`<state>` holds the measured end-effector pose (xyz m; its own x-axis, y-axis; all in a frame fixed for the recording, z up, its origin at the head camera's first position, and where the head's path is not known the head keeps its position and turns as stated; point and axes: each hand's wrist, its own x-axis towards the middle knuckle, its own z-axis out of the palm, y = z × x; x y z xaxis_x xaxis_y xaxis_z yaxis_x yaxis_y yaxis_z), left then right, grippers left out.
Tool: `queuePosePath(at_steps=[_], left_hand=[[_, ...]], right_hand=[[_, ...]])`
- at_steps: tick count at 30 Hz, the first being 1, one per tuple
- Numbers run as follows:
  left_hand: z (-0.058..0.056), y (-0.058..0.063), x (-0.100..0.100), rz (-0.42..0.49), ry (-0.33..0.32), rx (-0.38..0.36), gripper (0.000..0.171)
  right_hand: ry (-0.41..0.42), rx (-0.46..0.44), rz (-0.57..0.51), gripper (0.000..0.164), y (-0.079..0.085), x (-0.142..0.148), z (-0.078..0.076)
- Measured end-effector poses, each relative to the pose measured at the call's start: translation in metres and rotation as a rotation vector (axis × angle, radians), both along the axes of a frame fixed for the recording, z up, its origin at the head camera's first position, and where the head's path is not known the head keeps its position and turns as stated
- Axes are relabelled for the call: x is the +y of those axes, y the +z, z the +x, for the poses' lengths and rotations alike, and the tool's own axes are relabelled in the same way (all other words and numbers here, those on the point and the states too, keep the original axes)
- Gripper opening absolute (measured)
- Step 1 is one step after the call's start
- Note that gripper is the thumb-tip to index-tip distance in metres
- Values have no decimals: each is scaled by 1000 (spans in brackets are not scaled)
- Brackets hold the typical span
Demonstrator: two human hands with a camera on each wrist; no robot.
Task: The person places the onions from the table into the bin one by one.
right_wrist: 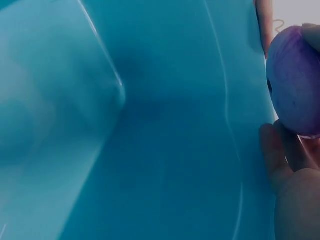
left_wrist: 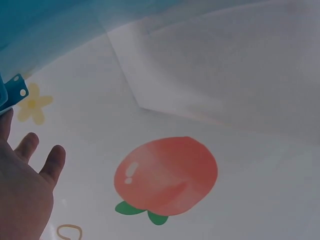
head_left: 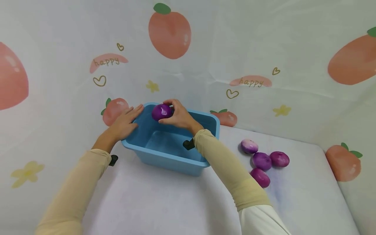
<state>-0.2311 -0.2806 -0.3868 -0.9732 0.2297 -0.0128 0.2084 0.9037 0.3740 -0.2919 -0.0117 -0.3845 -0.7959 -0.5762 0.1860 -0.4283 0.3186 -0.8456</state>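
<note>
In the head view a blue plastic basin [head_left: 173, 164] stands on the white-covered table. My right hand [head_left: 180, 116] grips a purple onion [head_left: 161, 112] above the basin's far left part, thumb on the near side and fingers round the far side. The right wrist view shows that onion [right_wrist: 295, 85] at the right edge, partly cut off by the frame. My left hand [head_left: 124, 123] rests on the basin's left rim with its fingers extended. In the left wrist view the left hand [left_wrist: 25, 190] shows at the lower left, fingers spread beside the basin's edge.
To the right of the basin several purple onions [head_left: 262, 161] lie in a loose group on the table [head_left: 308, 192]. Behind rises a white cloth backdrop [head_left: 202, 75] printed with peaches, hearts and flowers. A small black strap end [head_left: 188, 144] hangs from the right wrist.
</note>
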Motion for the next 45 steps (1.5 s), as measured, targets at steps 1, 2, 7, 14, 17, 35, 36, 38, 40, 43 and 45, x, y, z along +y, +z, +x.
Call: queuePosePath(at_steps=[1, 2, 7, 14, 17, 35, 36, 38, 40, 43, 45], left_hand=[[0, 0, 1, 4, -2, 1, 70], [0, 0, 1, 6, -3, 2, 70], [0, 3, 2, 14, -6, 6, 69], [2, 3, 2, 0, 0, 9, 69], [1, 1, 3, -13, -6, 16, 69], [3, 2, 1, 13, -3, 29, 69], [3, 2, 1, 12, -3, 29, 69], [3, 2, 1, 9, -5, 30, 69], [3, 2, 0, 8, -4, 32, 69], [2, 2, 0, 4, -5, 34, 69], [2, 2, -1, 5, -6, 36, 69]], right_hand=[[6, -1, 9, 77, -1, -1, 0], [15, 3, 24, 77, -2, -2, -1], [69, 31, 168, 80, -8, -4, -1], [125, 8, 304, 81, -20, -9, -5], [137, -3, 354, 80, -27, -12, -8], [199, 2, 476, 85, -35, -24, -8], [201, -5, 481, 86, -35, -24, -8], [203, -15, 495, 90, -35, -24, -7], [205, -31, 499, 91, -34, -23, -7], [212, -46, 494, 91, -35, -23, -7], [215, -54, 488, 91, -35, -22, -6]])
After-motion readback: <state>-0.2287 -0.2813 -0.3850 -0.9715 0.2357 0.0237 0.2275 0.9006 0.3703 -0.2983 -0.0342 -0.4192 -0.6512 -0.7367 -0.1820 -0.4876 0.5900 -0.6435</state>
